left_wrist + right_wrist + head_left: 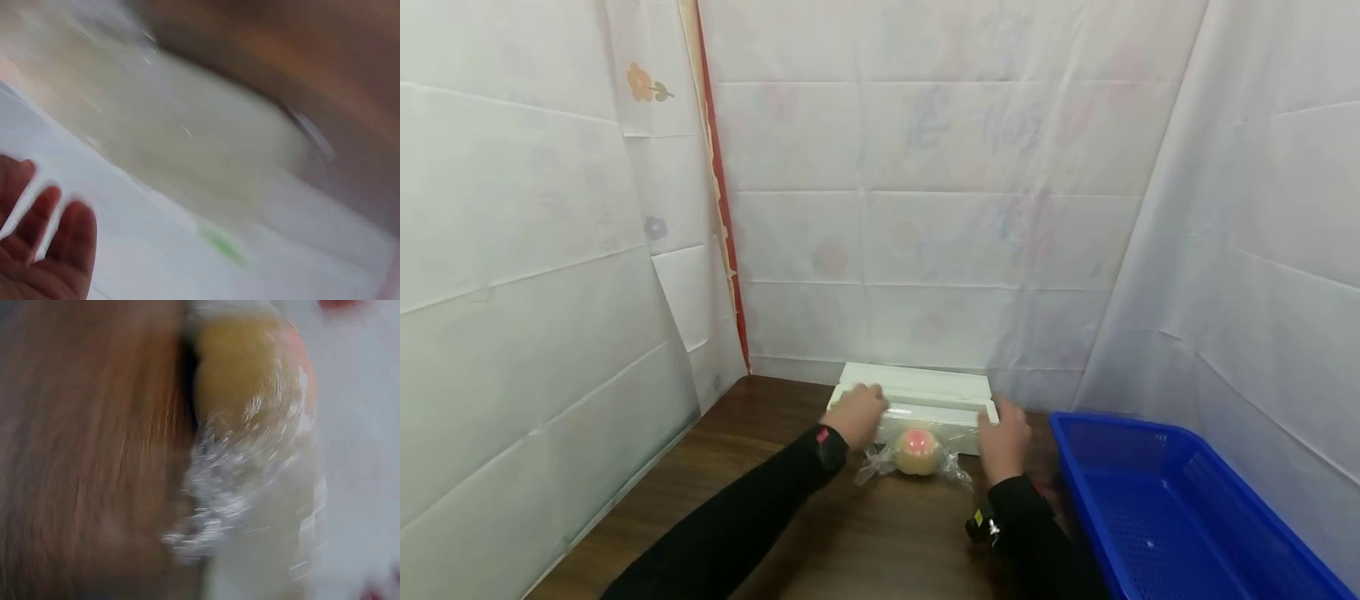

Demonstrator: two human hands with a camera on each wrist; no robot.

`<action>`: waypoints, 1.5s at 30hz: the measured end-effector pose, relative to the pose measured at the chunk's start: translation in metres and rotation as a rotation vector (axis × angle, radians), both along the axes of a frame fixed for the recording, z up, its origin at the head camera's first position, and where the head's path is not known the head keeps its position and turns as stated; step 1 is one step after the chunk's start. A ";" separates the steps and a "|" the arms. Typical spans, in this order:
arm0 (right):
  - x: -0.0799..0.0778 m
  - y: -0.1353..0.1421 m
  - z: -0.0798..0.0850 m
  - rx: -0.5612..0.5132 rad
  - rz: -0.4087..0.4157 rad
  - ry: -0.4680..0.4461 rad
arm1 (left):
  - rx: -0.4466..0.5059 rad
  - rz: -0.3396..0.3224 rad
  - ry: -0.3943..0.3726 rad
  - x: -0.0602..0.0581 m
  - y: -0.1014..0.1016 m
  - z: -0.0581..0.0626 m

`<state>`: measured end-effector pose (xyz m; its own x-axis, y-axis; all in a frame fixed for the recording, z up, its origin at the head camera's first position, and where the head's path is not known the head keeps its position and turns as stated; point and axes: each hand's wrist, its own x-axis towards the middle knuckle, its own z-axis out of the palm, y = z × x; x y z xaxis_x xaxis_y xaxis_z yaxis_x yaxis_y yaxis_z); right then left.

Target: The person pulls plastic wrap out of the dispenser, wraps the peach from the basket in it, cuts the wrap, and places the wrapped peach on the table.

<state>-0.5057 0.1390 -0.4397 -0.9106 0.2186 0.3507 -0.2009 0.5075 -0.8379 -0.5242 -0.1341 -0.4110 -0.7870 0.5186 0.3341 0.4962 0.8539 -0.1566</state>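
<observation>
Before a long white box [917, 388], a round, pink-topped cream object [917, 460] in clear plastic wrap [876, 462] lies between the left hand [857, 416], fingers apart, and right hand [1006, 442], grip unclear to me.

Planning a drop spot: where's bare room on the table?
Two bare patches of table: between the left sheet and left sleeve; and between the sleeves, nearer than the film-wrapped round item. Tight: between right sleeve and blue basket. Crowded: white box with left hand and right hand at its ends, round item in front.
</observation>
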 end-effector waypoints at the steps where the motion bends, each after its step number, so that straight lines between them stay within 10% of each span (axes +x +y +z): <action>1: 0.003 -0.007 0.003 0.109 0.059 0.047 | 0.029 -0.046 -0.023 0.007 0.012 -0.005; 4: 0.007 -0.025 0.009 0.324 0.376 0.025 | 0.016 -0.106 -0.042 0.021 0.040 -0.018; 7: 0.004 -0.037 0.006 0.462 0.524 -0.016 | -0.175 -0.059 0.121 0.022 0.056 -0.031; 10: 0.003 -0.041 -0.002 0.453 0.482 -0.020 | -0.293 -0.038 0.305 0.018 0.064 -0.037; 12: 0.004 -0.039 -0.005 0.437 0.425 -0.011 | -0.222 -0.048 0.278 0.018 0.068 -0.036; 18: 0.015 -0.028 0.000 0.368 0.482 -0.047 | 0.074 -0.080 -0.121 0.022 0.063 -0.021; 23: 0.029 -0.017 0.006 0.350 0.568 -0.084 | 0.160 -0.133 -0.235 0.038 0.061 -0.014; 35: 0.008 -0.022 0.006 0.447 0.570 0.043 | 0.003 -0.069 -0.077 0.030 0.070 -0.009; 39: 0.031 -0.023 0.004 0.514 0.545 0.041 | 0.030 -0.056 -0.131 0.057 0.069 -0.006; 45: 0.089 -0.008 0.018 0.458 0.660 -0.200 | -0.012 -0.103 -0.191 0.133 0.066 0.014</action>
